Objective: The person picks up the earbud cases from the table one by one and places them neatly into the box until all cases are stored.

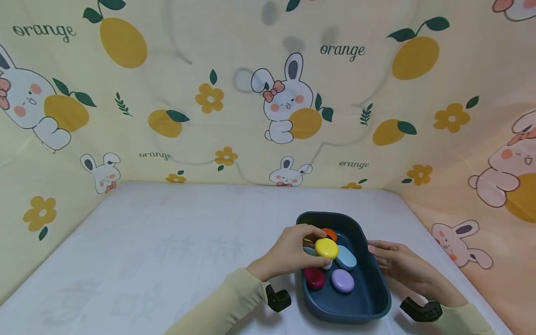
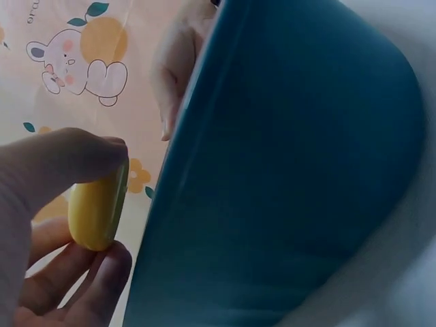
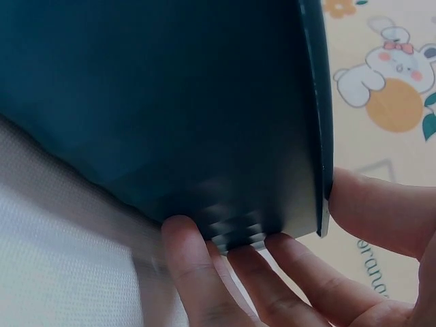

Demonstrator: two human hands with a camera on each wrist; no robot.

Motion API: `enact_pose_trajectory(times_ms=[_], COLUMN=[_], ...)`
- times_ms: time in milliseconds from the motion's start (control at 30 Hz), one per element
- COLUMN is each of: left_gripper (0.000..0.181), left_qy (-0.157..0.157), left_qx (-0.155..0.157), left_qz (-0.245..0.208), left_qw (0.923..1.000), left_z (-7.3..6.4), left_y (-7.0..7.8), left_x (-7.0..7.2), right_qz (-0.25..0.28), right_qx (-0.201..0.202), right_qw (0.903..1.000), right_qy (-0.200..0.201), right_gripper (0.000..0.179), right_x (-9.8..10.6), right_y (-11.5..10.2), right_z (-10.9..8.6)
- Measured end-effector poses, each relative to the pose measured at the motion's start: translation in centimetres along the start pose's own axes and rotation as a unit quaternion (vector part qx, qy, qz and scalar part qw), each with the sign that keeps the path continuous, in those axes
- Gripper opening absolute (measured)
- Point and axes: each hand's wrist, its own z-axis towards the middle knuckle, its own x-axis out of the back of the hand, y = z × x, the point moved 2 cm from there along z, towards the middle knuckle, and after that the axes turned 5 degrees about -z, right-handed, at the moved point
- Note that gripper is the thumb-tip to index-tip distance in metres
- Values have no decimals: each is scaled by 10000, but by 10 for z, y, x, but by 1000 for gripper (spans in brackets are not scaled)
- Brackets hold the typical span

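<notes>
My left hand [image 1: 289, 251] reaches over the left side of a dark blue bin [image 1: 370, 291]. Between its thumb and fingers it pinches a glossy yellow disc [image 1: 326, 249], thick and rounded at the edge in the left wrist view. Inside the bin lie a light blue disc [image 1: 346, 257], a lilac disc [image 1: 343, 281], a dark red disc [image 1: 314, 278] and an orange disc [image 1: 330, 233]. More pieces are partly hidden behind my left hand. My right hand [image 1: 406, 267] holds the bin's right side, thumb at the rim, fingertips [image 3: 184, 238] against its outer wall.
The bin stands on a white-covered table [image 1: 167, 260], right of its middle. A cream cloth backdrop [image 1: 234, 42] printed with rabbits and oranges rises behind the table and along both sides. Black cameras [image 1: 278, 298] sit on both wrists.
</notes>
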Motion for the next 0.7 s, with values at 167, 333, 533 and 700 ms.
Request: enact_pose_trajectory(times_ms=[167, 333, 533, 700], left_gripper=[50, 52, 41, 30], left_qy=[-61, -156, 69, 494], left_qx=[52, 128, 122, 175], left_qz=[160, 297, 445, 404], left_qw=[9998, 9994, 9989, 9978], left_z=[1, 1, 0, -5], left_y=[0, 0, 1, 3], left_x=[-1, -1, 3, 10], right_qz=[4, 17, -40, 13], right_qx=[6, 36, -17, -2], right_qw=[10000, 10000, 10000, 10000], right_qy=[33, -19, 11, -17], right_gripper=[69, 69, 71, 68], right_x=[-1, -2, -2, -2], right_y=[-1, -2, -1, 0], right_z=[1, 2, 1, 2])
